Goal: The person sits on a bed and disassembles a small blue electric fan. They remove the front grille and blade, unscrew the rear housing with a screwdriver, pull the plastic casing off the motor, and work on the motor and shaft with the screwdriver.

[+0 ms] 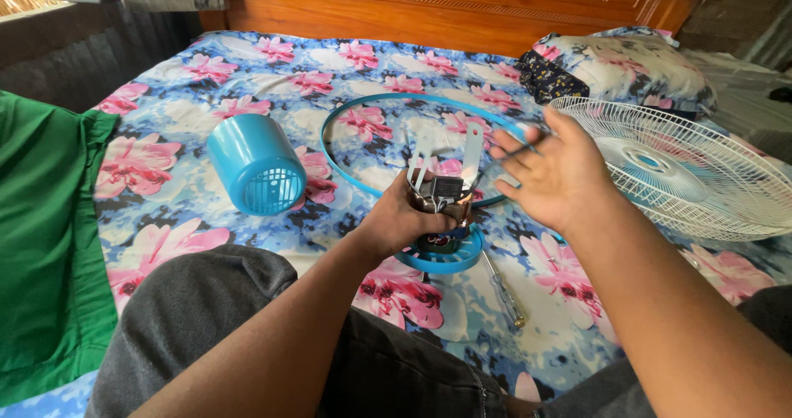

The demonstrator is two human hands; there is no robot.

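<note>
My left hand [404, 220] grips a fan motor [443, 199] with two upright metal brackets, standing on a blue round base plate [445, 255] on the bed. My right hand [554, 174] hovers just right of the motor, fingers spread and pinching a thin wire or small part near its tips. A blue plastic ring [363, 104] lies on the sheet behind the motor. The blue motor cover [256, 166] lies on its side to the left.
A white fan grille [701, 179] lies at right beside a floral pillow [627, 63]. A screwdriver [503, 290] rests on the floral sheet near my right forearm. Green cloth [41, 220] covers the left edge. The wooden headboard [429, 5] stands behind.
</note>
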